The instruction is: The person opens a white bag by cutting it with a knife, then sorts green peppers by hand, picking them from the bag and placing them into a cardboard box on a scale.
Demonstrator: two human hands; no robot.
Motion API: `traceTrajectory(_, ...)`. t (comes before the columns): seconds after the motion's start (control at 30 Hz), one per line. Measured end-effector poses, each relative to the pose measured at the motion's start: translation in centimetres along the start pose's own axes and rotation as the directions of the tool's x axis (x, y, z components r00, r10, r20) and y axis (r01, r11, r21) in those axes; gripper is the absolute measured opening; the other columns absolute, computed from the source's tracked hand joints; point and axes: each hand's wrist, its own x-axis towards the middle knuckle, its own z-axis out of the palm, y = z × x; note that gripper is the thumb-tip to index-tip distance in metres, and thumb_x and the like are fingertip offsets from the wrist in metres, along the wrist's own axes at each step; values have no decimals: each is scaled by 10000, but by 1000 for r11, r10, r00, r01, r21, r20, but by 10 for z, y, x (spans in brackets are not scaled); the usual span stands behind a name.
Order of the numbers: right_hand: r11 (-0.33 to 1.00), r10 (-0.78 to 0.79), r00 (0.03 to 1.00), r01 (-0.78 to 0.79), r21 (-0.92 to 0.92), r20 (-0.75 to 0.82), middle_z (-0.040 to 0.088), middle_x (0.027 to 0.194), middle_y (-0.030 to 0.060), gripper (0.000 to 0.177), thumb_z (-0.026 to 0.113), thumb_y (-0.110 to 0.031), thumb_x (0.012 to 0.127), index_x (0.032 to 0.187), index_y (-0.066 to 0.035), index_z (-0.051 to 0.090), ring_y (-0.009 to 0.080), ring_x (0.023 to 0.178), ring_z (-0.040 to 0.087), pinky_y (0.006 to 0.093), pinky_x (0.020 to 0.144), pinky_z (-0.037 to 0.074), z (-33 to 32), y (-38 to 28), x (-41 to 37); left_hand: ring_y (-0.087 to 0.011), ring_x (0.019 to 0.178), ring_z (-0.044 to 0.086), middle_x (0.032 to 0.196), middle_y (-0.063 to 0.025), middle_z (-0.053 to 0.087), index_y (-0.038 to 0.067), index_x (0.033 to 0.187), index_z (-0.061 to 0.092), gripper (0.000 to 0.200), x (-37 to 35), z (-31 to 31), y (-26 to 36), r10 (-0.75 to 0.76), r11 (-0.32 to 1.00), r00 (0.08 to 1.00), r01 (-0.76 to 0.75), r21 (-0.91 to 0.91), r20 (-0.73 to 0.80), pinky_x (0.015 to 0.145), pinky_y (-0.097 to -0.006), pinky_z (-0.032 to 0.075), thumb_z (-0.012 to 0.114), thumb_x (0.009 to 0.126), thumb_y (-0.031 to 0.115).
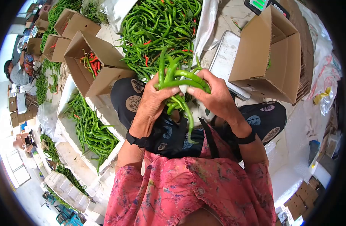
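Note:
Several long green chili peppers (186, 83) are bunched between my two hands above my lap. My left hand (152, 100) is closed around some of them, its thumb pressed across the bunch. On the other side, my right hand (218, 98) grips the rest, thumb and fingers pinching the curved ends. The two thumb tips nearly meet in the middle. One pepper hangs down below the hands, slightly blurred. Just beyond them lies a large heap of green chili peppers (161, 26) with a few red ones mixed in, on white sacking (207, 22).
At left, a cardboard box (105, 77) holds red peppers, above a white foam box (64, 126) of green ones. To the right, another cardboard box (252, 60) stands by a white scale platform (225, 56); its display (259, 3) glows green. A person (20, 71) sits far left.

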Motion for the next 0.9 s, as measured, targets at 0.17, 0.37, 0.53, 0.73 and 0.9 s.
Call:
traceTrajectory(0.17, 906, 120, 991, -131, 402, 51, 581, 816, 23, 214, 552, -187, 941, 1052, -4, 551, 99, 640, 525, 272, 596, 448, -2, -11, 4, -167, 875, 613, 1008, -52, 584, 8, 1299, 468, 614, 9, -16, -17, -12, 966, 991, 45, -253, 132, 767, -319, 561, 767, 785, 162)
traceTrajectory(0.37, 701, 227, 928, -366, 612, 296, 523, 815, 26, 298, 493, -260, 989, 1143, -10, 541, 63, 605, 457, 217, 505, 365, -5, 22, 8, -102, 707, 491, 883, -23, 546, 14, 1317, 469, 565, 10, 1, -28, -3, 932, 987, 60, -356, 159, 626, -260, 447, 722, 824, 122)
traceTrajectory(0.53, 443, 254, 912, -405, 800, 322, 578, 909, 44, 301, 515, -194, 972, 1150, 44, 559, 86, 689, 500, 206, 548, 389, -8, 37, 10, -109, 708, 486, 823, -32, 532, -34, 1329, 444, 587, 7, 2, -34, 40, 979, 996, -23, -202, 79, 640, -249, 414, 711, 823, 96)
traceTrajectory(0.73, 715, 252, 941, -339, 611, 227, 596, 912, 24, 290, 623, -130, 893, 1137, 22, 580, 63, 733, 506, 180, 555, 372, 2, 43, -10, -128, 696, 485, 821, -47, 536, -21, 1327, 454, 595, 4, 3, -36, 143, 960, 988, -125, -249, 54, 650, -262, 410, 720, 808, 92)
traceTrajectory(0.9, 567, 416, 905, -333, 753, 88, 535, 803, -5, 288, 697, -147, 841, 1065, 6, 598, 49, 614, 434, 183, 527, 317, 7, 51, -26, -116, 708, 488, 816, -28, 521, 22, 1317, 481, 558, 3, 5, -38, 118, 992, 993, -117, -39, 15, 705, -278, 451, 714, 815, 92)
